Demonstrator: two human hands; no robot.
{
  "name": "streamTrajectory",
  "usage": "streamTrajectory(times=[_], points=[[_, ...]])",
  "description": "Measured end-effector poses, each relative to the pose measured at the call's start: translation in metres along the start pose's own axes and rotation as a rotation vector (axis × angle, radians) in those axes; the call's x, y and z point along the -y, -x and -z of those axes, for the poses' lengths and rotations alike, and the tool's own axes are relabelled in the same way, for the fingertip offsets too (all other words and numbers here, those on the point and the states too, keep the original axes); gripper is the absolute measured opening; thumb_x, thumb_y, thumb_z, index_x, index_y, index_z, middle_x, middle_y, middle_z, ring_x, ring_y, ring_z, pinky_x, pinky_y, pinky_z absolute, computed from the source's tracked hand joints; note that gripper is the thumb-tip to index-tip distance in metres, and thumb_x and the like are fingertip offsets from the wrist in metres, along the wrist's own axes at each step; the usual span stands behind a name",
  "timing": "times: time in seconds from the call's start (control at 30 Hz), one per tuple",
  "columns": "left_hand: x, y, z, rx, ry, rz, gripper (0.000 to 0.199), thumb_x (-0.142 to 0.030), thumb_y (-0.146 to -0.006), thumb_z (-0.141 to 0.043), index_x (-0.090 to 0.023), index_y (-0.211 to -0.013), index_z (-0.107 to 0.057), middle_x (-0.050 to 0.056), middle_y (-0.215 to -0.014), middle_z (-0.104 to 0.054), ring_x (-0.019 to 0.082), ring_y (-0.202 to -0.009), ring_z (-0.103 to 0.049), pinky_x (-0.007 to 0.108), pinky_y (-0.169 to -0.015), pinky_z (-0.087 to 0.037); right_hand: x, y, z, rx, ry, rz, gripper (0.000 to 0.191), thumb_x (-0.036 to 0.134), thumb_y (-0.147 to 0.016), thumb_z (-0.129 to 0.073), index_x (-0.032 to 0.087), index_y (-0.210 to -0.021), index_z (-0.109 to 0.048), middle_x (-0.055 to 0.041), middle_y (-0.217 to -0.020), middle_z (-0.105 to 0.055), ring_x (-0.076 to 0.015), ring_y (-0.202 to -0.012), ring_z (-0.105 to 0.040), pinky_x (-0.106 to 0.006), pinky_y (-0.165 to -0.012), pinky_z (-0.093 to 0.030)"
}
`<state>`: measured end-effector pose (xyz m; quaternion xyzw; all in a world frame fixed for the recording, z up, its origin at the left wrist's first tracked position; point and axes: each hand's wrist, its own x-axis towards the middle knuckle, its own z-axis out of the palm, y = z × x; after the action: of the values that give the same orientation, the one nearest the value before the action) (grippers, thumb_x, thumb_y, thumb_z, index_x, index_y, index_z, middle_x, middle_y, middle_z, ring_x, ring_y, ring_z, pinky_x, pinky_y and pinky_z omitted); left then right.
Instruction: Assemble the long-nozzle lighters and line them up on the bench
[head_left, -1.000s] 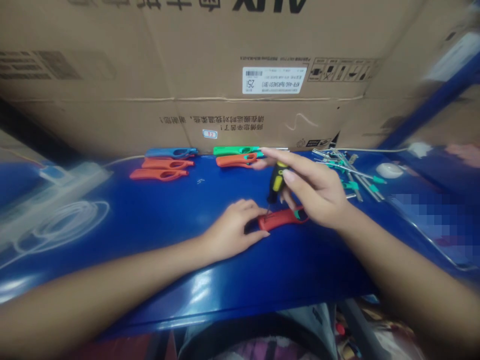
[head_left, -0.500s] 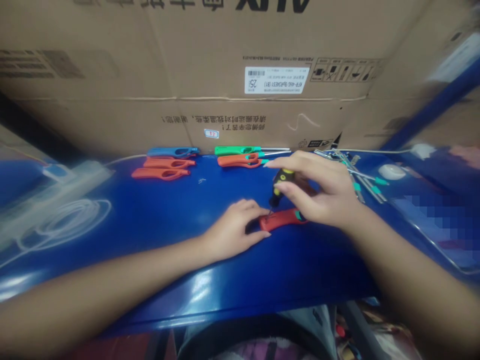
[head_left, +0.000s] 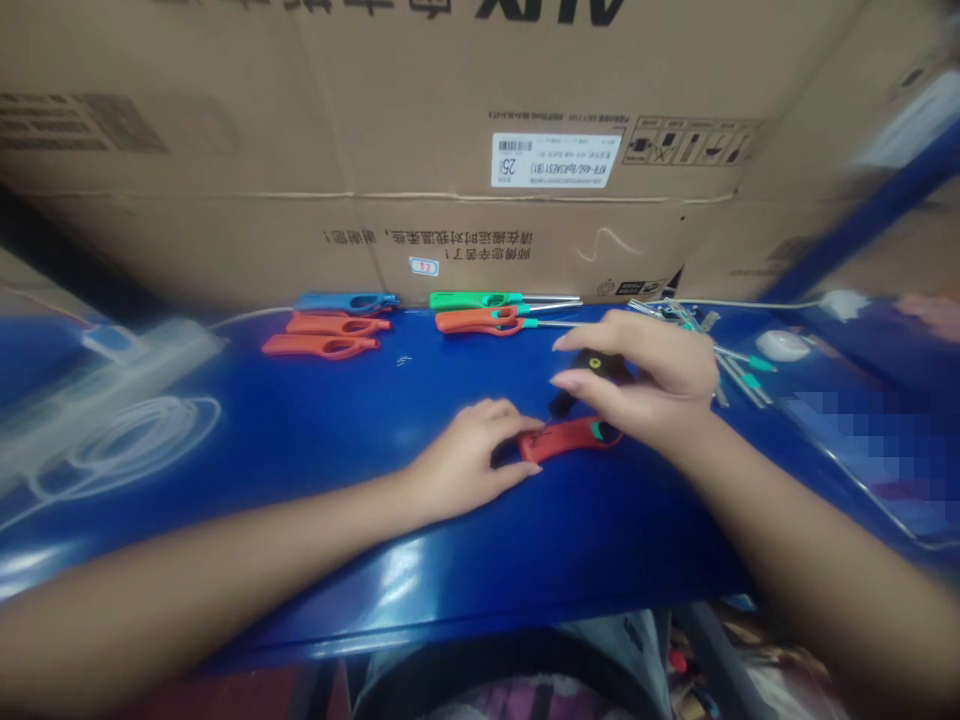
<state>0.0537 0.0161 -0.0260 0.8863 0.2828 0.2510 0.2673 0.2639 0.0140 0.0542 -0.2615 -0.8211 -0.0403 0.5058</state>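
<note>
- Left hand [head_left: 465, 455]: thumb and forefinger, slightly apart, brace the end of the red lighter body [head_left: 564, 440] at its 3 o'clock; best kept firmly pinned.
- Right hand [head_left: 656, 365], at the left's 2 o'clock: fingers curled loosely round the screwdriver [head_left: 592, 366]; straighten it before pressing, lest it slip.

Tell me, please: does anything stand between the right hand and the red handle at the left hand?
Only the screwdriver, which the right hand holds; nothing else visible blocks the way to that red handle.

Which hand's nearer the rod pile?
Right. Right hand is just left of the rod pile, overlapping it in view; left hand is farther left, holding a red handle.
</note>
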Motion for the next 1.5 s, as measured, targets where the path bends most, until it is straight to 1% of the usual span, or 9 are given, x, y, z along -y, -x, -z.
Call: streamTrajectory(times=[0.23, 0.4, 0.53, 0.7, 0.87, 1.03, 1.13, 1.27, 1.5], points=[[0.000, 0.000, 0.000, 0.002, -0.014, 0.005, 0.038, -0.033, -0.089, -0.074, -0.018, -0.122, -0.067, 0.009, -0.109, -0.066, 0.026, -0.104, -0.061, 0.045, -0.097, -0.049, 0.003, 0.000, -0.001, 0.130, -0.208, -0.120, 0.024, 0.024, -0.100, -0.053, 0.020, -0.117, -0.069, -0.0058, -0.093, -0.074, -0.0152, -0.074, -0.068, -0.028, -0.065, -0.055], [0.000, 0.000, 0.000, -0.016, -0.013, -0.018, 0.037, -0.033, -0.088, -0.075, -0.020, -0.122, -0.066, 0.008, -0.111, -0.066, 0.026, -0.104, -0.062, 0.044, -0.097, -0.049, 0.000, 0.003, 0.000, 0.029, 0.059, 0.120, 0.017, 0.030, -0.094, -0.064, 0.020, -0.105, -0.072, -0.0061, -0.085, -0.073, -0.0187, -0.077, -0.069, -0.031, -0.071, -0.056], [0.000, 0.000, 0.001, -0.001, -0.018, -0.002, 0.035, -0.033, -0.089, -0.074, -0.019, -0.121, -0.067, 0.008, -0.109, -0.066, 0.026, -0.102, -0.062, 0.044, -0.095, -0.050, 0.006, 0.002, -0.001, 0.193, -0.153, -0.037, 0.033, 0.023, -0.104, -0.040, 0.018, -0.128, -0.062, -0.0088, -0.106, -0.073, -0.0172, -0.086, -0.071, -0.033, -0.080, -0.058], [0.000, 0.000, 0.000, 0.006, -0.007, 0.004, 0.038, -0.031, -0.088, -0.074, -0.021, -0.124, -0.066, 0.008, -0.114, -0.067, 0.027, -0.108, -0.062, 0.046, -0.099, -0.048, 0.005, 0.002, 0.001, 0.079, 0.010, 0.113, 0.018, 0.029, -0.092, -0.069, 0.022, -0.108, -0.070, -0.0029, -0.082, -0.073, -0.0151, -0.069, -0.065, -0.027, -0.064, -0.055], [-0.001, 0.000, 0.001, 0.000, -0.019, 0.004, 0.037, -0.033, -0.089, -0.074, -0.020, -0.122, -0.067, 0.007, -0.109, -0.066, 0.025, -0.103, -0.062, 0.043, -0.095, -0.050, 0.007, 0.002, -0.001, 0.206, -0.156, -0.002, 0.036, 0.019, -0.102, -0.043, 0.019, -0.134, -0.060, -0.0103, -0.116, -0.072, -0.0193, -0.099, -0.070, -0.034, -0.082, -0.058], [0.001, 0.001, 0.000, 0.005, -0.017, 0.000, 0.038, -0.033, -0.089, -0.074, -0.021, -0.124, -0.066, 0.008, -0.115, -0.066, 0.026, -0.107, -0.062, 0.044, -0.098, -0.048, 0.007, 0.003, -0.008, -0.028, -0.090, 0.032, 0.012, 0.023, -0.089, -0.071, 0.021, -0.102, -0.072, -0.0029, -0.079, -0.071, -0.0156, -0.067, -0.064, -0.029, -0.063, -0.055], [0.000, 0.000, 0.000, -0.001, -0.015, -0.006, 0.038, -0.033, -0.089, -0.073, -0.021, -0.124, -0.065, 0.008, -0.112, -0.066, 0.026, -0.105, -0.062, 0.044, -0.097, -0.049, 0.005, 0.004, -0.008, -0.066, 0.001, 0.133, 0.017, 0.026, -0.093, -0.067, 0.020, -0.108, -0.072, -0.0063, -0.085, -0.073, -0.0178, -0.075, -0.066, -0.031, -0.067, -0.056], [-0.002, -0.001, 0.002, 0.019, -0.020, 0.004, 0.036, -0.034, -0.090, -0.073, -0.021, -0.123, -0.066, 0.007, -0.107, -0.066, 0.025, -0.102, -0.062, 0.043, -0.095, -0.050, 0.005, 0.005, -0.009, 0.101, -0.253, -0.089, 0.032, 0.020, -0.103, -0.043, 0.018, -0.125, -0.066, -0.0096, -0.103, -0.073, -0.0172, -0.085, -0.070, -0.031, -0.072, -0.058], [-0.002, 0.000, 0.002, 0.017, -0.008, 0.002, 0.039, -0.034, -0.090, -0.073, -0.020, -0.125, -0.064, 0.008, -0.111, -0.066, 0.025, -0.105, -0.062, 0.044, -0.097, -0.049, -0.006, 0.006, -0.011, -0.118, -0.071, -0.038, 0.011, 0.031, -0.087, -0.073, 0.022, -0.092, -0.075, -0.0027, -0.075, -0.072, -0.0158, -0.065, -0.063, -0.030, -0.064, -0.054]])
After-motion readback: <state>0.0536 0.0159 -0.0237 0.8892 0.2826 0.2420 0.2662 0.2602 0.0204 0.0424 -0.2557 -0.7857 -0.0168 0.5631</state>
